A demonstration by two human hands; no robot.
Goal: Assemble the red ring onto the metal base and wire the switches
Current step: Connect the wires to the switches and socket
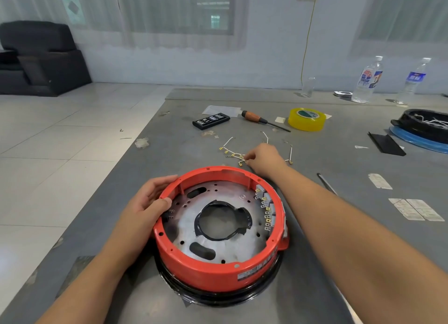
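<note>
The red ring (213,272) sits on the round metal base (232,243), which has a large centre hole edged in black. A row of switches with brass terminals (266,209) lines the ring's inner right wall. My left hand (150,200) grips the ring's left rim, thumb inside and fingers outside. Beyond the ring, my right hand (264,159) pinches a white jumper wire with brass connectors (234,152) lying on the grey table (339,159). Another short wire (290,155) lies to the right of that hand.
Farther back lie a black bit case (211,120), a wooden-handled screwdriver (263,120) and a yellow tape roll (306,119). Water bottles (367,81) stand at the back right. A black-and-blue tray with wires (421,129) is at the right edge. Label stickers (415,208) lie right.
</note>
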